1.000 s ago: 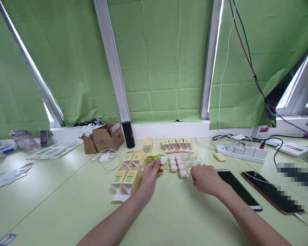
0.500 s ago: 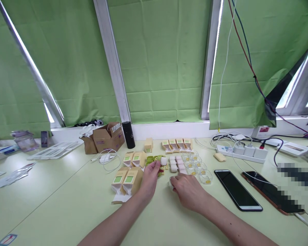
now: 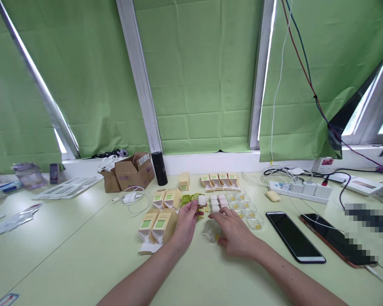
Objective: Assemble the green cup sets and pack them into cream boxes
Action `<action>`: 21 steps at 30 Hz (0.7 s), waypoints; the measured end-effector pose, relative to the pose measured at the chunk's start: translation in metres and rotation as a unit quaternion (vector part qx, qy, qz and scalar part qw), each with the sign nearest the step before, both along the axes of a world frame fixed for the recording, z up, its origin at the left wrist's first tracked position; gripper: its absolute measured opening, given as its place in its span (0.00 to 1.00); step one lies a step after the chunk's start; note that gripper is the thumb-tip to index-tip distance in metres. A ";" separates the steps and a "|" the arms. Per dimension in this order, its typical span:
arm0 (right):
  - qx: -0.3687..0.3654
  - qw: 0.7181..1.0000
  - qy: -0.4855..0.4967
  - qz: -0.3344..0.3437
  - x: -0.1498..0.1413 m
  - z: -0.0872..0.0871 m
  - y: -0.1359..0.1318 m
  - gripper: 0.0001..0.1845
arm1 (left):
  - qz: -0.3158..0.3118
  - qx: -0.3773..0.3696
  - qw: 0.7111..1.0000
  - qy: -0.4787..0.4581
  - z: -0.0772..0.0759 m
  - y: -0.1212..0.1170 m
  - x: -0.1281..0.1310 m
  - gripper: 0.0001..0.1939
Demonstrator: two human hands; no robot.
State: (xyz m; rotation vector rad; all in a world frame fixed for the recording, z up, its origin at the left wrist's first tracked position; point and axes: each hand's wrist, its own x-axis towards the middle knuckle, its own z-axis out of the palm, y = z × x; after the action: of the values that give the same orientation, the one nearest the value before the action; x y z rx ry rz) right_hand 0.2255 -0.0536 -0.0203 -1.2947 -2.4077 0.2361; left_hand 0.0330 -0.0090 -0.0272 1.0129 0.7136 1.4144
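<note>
My left hand point(image 3: 187, 216) is closed, pinching a small white rounded-square piece point(image 3: 202, 200) above green trays point(image 3: 186, 198). A clear plastic case point(image 3: 212, 231) lies on the table in front of my right hand point(image 3: 234, 229). The fingers of that hand are spread beside and over the case, thumb low and index finger forward. Just beyond are a row of white blocks point(image 3: 214, 204) and a row of pink blocks point(image 3: 222, 199). Several clear cases with yellow spots point(image 3: 254, 221) stand to their right. Tan boxes with green labels point(image 3: 165, 223) stand left of my left hand.
More tan boxes point(image 3: 220, 180) stand at the back. Two phones point(image 3: 295, 236) lie at the right, below a power strip point(image 3: 309, 192) with cables. A brown carton point(image 3: 134, 172), a black bottle point(image 3: 160, 168) and a coiled white cable point(image 3: 137, 199) are at back left.
My right hand has loosened from a pinch on the clear case; its fingers have spread and the case shows on the table. My left hand still holds the white piece in nearly the same place.
</note>
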 end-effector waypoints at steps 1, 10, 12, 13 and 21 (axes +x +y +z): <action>-0.004 1.000 0.008 0.006 0.000 -0.002 0.001 0.40 | 0.000 0.000 1.000 -0.002 0.000 0.000 0.000 0.23; -0.005 0.998 0.054 0.025 -0.003 -0.006 0.000 0.32 | 0.001 0.000 1.000 -0.011 0.000 -0.001 0.000 0.23; -0.014 0.996 0.084 0.018 -0.002 -0.005 0.000 0.31 | 0.000 0.000 1.000 -0.009 -0.001 0.000 -0.001 0.23; -0.021 0.994 0.106 0.016 -0.002 -0.004 0.000 0.31 | 0.000 0.000 1.000 -0.010 -0.001 0.000 -0.001 0.23; -0.156 0.879 0.442 0.089 0.000 -0.004 0.006 0.26 | -0.002 0.006 1.000 -0.007 0.000 0.001 0.000 0.24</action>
State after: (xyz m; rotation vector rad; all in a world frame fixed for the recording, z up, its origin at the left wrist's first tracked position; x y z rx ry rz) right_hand 0.2256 -0.0472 -0.0239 -0.7905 -1.7039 1.0535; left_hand 0.0328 -0.0081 -0.0267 1.0121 0.6924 1.4233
